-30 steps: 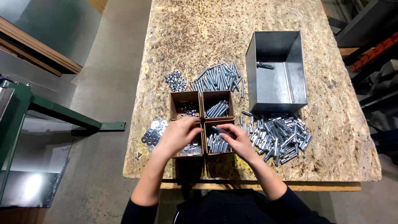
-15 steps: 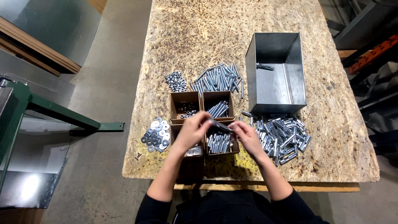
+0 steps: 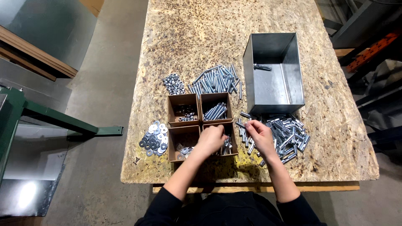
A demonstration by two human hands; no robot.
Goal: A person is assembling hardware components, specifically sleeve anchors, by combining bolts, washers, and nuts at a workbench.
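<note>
Pinching a bolt (image 3: pixel 240 124), right hand (image 3: pixel 260 136) raised

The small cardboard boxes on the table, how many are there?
4, in a square block: far-left box, far-right box, near-left box, and near-right box, partly covered by the left hand.

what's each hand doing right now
Left hand: curled over the box of bolts; grip cannot be told.
Right hand: pinching a bolt.
</note>
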